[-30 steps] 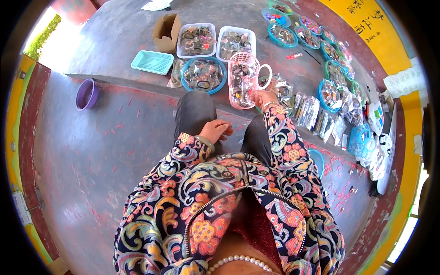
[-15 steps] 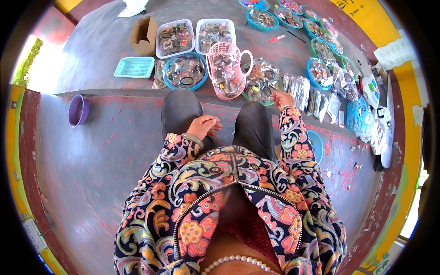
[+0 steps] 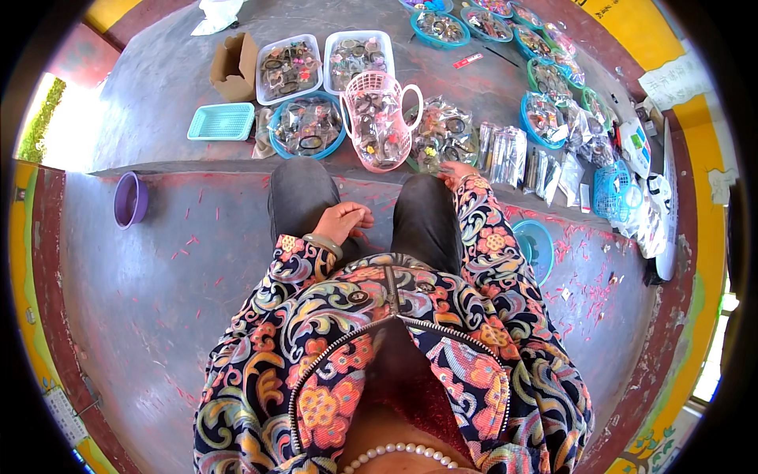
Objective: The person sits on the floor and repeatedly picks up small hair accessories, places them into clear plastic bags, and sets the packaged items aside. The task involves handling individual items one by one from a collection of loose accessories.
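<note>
- packets [image 3: 448, 134] just right of the pink basket [image 3: 401, 148]
- right hand [image 3: 458, 172] at their near edge, can't tell if it's gripping
- left hand [image 3: 343, 222] loosely open, this side of the basket

This seems to be a simple workroom or storeroom. On a worn grey platform [image 3: 170, 95], bagged small goods [image 3: 448, 130] fill many basins [image 3: 524, 120] toward the right edge and white trays [image 3: 289, 100] nearer the front edge. The wall [image 3: 646, 33] is yellow and dark red, the floor [image 3: 134, 316] hard and scuffed.
</note>
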The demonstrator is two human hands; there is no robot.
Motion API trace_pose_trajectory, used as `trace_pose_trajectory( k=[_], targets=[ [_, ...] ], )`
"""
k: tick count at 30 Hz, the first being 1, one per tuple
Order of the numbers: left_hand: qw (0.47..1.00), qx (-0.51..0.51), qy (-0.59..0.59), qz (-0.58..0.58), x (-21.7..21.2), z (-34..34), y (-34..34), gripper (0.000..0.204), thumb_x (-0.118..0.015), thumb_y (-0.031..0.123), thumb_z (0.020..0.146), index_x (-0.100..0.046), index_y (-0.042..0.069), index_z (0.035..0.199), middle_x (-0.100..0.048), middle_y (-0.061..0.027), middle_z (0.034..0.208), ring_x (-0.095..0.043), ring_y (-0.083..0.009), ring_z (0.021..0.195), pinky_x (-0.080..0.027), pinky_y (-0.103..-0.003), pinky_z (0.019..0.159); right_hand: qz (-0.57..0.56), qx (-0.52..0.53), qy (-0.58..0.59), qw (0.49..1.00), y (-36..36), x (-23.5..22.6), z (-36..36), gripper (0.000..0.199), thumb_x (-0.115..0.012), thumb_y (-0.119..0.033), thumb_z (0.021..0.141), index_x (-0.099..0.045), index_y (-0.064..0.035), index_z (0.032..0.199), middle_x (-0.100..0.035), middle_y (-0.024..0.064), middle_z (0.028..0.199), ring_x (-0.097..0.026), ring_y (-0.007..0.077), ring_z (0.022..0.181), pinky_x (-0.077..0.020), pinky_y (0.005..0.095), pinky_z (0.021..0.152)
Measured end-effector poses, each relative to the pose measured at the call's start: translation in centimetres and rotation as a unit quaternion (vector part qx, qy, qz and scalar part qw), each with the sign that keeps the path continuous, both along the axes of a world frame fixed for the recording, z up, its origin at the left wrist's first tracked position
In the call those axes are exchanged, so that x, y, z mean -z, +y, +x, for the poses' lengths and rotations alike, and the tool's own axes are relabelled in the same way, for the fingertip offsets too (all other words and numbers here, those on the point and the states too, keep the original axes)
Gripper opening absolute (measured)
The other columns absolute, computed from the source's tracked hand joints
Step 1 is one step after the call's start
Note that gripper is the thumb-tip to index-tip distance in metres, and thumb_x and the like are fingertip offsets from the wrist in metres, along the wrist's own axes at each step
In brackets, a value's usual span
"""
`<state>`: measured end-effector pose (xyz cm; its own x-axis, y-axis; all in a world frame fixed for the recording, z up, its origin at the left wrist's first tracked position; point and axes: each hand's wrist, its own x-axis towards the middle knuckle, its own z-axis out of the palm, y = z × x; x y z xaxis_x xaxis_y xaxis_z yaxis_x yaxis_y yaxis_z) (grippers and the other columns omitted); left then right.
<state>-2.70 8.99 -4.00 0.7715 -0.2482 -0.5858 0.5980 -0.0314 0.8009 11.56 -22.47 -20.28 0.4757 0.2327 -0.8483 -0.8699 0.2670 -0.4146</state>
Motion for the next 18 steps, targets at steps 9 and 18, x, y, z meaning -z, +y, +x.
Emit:
trace_pose_trajectory(
  k=[9,18],
  targets=[
    [1.0,-0.004,0.007,-0.008,-0.7,0.1,-0.9,0.019,-0.045,0.015,0.085,-0.053,0.001,0.094,-0.058,-0.0092,0.088,-0.058,-0.0173,0.082,-0.048,-0.027,0.063,-0.004,0.033,-0.039,0.999,0.0,-0.4,0.2,0.02,-0.053,-0.017,0.078,-0.053,0.0005,0.088,-0.058,0.01,0.079,-0.05,0.0123,0.053,-0.036,0.0179,0.039],
    [1.0,0.012,0.01,0.001,-0.4,0.1,-1.8,0.02,-0.044,0.017,0.085,-0.054,0.002,0.096,-0.059,-0.0082,0.089,-0.057,-0.0159,0.082,-0.044,-0.025,0.064,-0.029,-0.065,0.072,0.995,-1.0,0.3,2.4,0.022,-0.054,-0.021,0.076,-0.052,-0.0002,0.081,-0.059,0.012,0.069,-0.04,0.0104,0.038,-0.0312,0.0212,0.032]
  ],
)
